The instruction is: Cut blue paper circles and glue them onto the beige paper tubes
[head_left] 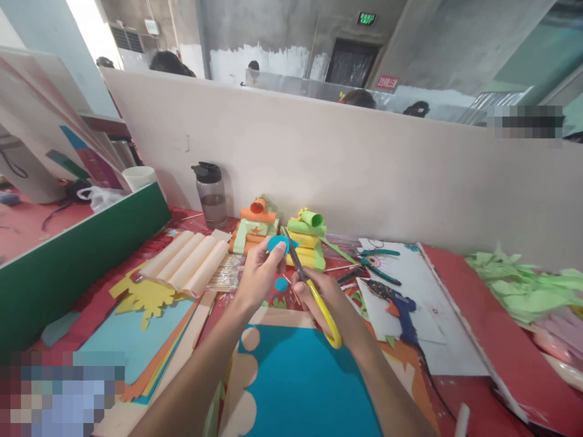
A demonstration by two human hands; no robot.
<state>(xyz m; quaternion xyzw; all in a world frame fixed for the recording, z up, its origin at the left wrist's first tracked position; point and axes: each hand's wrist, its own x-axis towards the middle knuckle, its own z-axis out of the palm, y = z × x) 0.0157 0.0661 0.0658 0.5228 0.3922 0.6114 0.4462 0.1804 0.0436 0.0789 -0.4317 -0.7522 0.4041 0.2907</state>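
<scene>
Pinched in my left hand (262, 267) is a small round piece of blue paper (274, 244). My right hand (328, 297) grips a pair of scissors with yellow handles (328, 318), their blades pointing up beside the blue piece. Whether the blades touch its edge I cannot tell. Below the hands, another blue paper circle (281, 284) lies on the table. A large blue sheet (310, 376) is spread under my forearms, with scalloped cut-outs along its left side showing peach paper (243, 370).
Rolled paper models in orange (257, 227) and green-yellow (307, 237) stand ahead. A water bottle (211, 194) is by the white partition (319, 158). Left lie peach paper tubes (186, 261) and coloured sheets (132, 340); right, pliers (380, 267), a glue gun (398, 306) and green scraps (514, 282).
</scene>
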